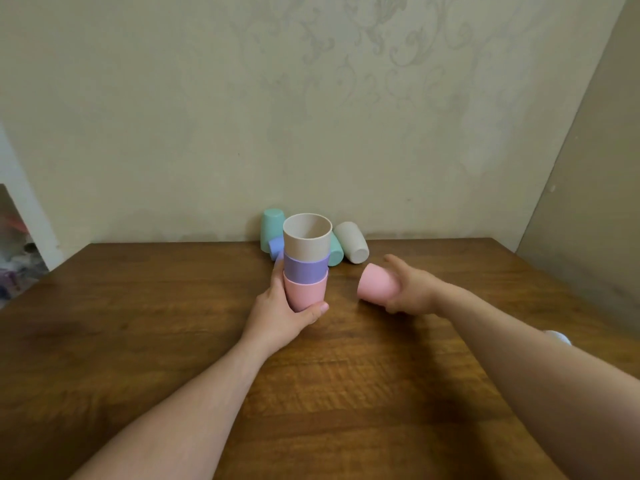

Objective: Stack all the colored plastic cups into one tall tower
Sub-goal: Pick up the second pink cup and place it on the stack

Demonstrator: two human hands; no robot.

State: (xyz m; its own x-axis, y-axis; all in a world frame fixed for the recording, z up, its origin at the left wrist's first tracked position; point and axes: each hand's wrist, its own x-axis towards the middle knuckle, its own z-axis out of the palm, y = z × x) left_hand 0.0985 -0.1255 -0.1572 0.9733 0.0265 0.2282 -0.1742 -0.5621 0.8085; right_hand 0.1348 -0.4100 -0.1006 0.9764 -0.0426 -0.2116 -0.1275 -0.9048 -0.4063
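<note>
A stack of three nested cups stands upright mid-table: pink at the bottom, purple in the middle, beige on top with its mouth up. My left hand wraps around the pink base of the stack. To its right my right hand grips a second pink cup, tilted on its side just above the table. Behind the stack, by the wall, lie loose cups: a mint cup upside down, a blue cup mostly hidden, another mint cup and a beige cup on their sides.
The brown wooden table ends at a pale wall behind the cups. A wall panel rises at the right. A small white object shows past my right forearm near the table's right edge. Clutter lies beyond the table's left edge.
</note>
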